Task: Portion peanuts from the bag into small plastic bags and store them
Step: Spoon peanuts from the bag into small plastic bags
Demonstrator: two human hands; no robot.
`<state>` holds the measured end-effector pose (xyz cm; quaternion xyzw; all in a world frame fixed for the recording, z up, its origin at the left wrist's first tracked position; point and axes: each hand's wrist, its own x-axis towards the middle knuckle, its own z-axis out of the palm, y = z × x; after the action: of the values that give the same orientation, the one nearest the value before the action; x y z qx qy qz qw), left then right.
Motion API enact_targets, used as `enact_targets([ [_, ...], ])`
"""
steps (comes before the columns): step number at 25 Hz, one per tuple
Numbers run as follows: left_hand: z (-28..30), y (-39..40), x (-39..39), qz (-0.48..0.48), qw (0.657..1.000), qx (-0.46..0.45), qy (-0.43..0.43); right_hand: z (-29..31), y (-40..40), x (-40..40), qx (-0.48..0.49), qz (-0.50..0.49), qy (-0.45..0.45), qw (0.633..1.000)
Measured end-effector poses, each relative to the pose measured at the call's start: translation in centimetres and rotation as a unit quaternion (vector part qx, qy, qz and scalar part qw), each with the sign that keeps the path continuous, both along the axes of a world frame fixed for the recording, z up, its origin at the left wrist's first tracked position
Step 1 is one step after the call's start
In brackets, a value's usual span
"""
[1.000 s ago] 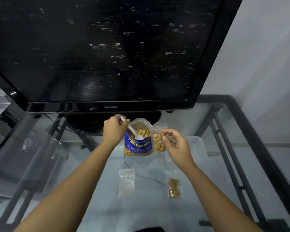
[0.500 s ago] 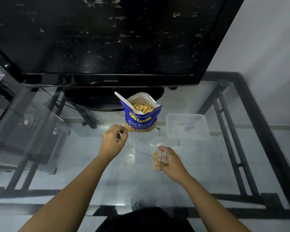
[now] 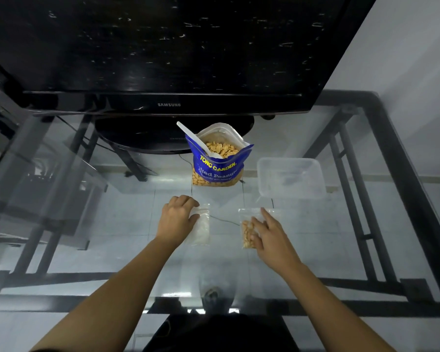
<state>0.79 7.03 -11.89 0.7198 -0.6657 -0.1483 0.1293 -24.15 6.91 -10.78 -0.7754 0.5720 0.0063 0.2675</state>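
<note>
The blue peanut bag stands open on the glass table, with a white spoon stuck in the peanuts. Nearer to me, my left hand is curled over the left edge of an empty small plastic bag that lies flat. My right hand rests with spread fingers on a small bag filled with peanuts, which lies on the glass. Part of that bag is hidden under my fingers.
A clear plastic container sits to the right of the peanut bag. A large black television on its stand fills the back of the table. The black table frame runs along the right side.
My left hand let go of the spoon, which stays in the peanut bag, and dropped onto the empty small bag. My right hand lowered the filled small bag onto the glass.
</note>
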Motion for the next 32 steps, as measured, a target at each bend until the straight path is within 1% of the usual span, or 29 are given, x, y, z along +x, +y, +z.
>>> enact_targets([
  [4, 0.0, -0.1, 0.1, -0.007, 1.000, 0.020, -0.016, -0.6, 0.2, -0.7, 0.006, 0.024, -0.021, 0.999],
  [7, 0.6, -0.3, 0.6, -0.039, 0.998, 0.038, -0.024, -0.4, 0.3, -0.6, -0.019, 0.013, -0.023, 0.999],
  [8, 1.1, -0.3, 0.8, -0.050, 0.997, 0.045, -0.023, -0.1, 0.4, -0.2, -0.035, 0.008, -0.038, 0.999],
  [10, 2.4, -0.5, 1.5, -0.075, 0.995, 0.060, -0.003, 1.2, 0.6, 0.9, -0.048, 0.003, -0.095, 0.994],
  [11, 3.3, -0.6, 1.8, -0.087, 0.994, 0.066, 0.024, 1.9, 0.7, 1.7, -0.042, 0.002, -0.128, 0.991],
  [12, 4.6, -0.9, 2.0, -0.090, 0.991, 0.076, 0.069, 2.7, 0.7, 2.6, -0.030, -0.002, -0.162, 0.986],
  [14, 7.3, -1.6, 2.3, -0.073, 0.971, 0.110, 0.200, 4.2, 0.4, 4.6, 0.022, -0.036, -0.241, 0.970],
  [16, 10.4, -2.4, 2.4, -0.043, 0.934, 0.114, 0.335, 6.1, -0.3, 6.6, 0.104, -0.099, -0.333, 0.932],
  [17, 12.0, -2.9, 2.4, -0.032, 0.919, 0.101, 0.381, 7.0, -0.9, 7.3, 0.129, -0.131, -0.379, 0.907],
  [18, 13.5, -3.4, 2.5, -0.022, 0.914, 0.084, 0.397, 7.8, -1.6, 7.7, 0.137, -0.158, -0.422, 0.882],
  [20, 16.6, -4.2, 2.7, -0.018, 0.919, 0.056, 0.390, 9.5, -3.1, 7.8, 0.118, -0.199, -0.480, 0.846],
  [22, 18.8, -5.0, 3.0, -0.032, 0.924, 0.047, 0.377, 11.4, -4.9, 7.2, 0.094, -0.200, -0.493, 0.841],
  [24, 20.1, -5.6, 3.3, -0.046, 0.921, 0.052, 0.384, 13.2, -6.3, 6.6, 0.077, -0.190, -0.501, 0.841],
  [27, 20.9, -6.8, 3.3, -0.055, 0.909, 0.027, 0.411, 15.5, -7.7, 6.2, 0.070, -0.179, -0.539, 0.820],
  [28, 21.0, -7.3, 3.2, -0.051, 0.904, 0.011, 0.424, 16.1, -8.0, 6.2, 0.074, -0.171, -0.543, 0.819],
  [30, 21.1, -7.9, 3.0, -0.045, 0.896, -0.001, 0.442, 16.6, -8.4, 6.1, 0.064, -0.162, -0.530, 0.830],
  [32, 21.0, -8.2, 2.9, -0.046, 0.901, 0.006, 0.432, 16.6, -8.8, 5.9, 0.054, -0.156, -0.520, 0.838],
])
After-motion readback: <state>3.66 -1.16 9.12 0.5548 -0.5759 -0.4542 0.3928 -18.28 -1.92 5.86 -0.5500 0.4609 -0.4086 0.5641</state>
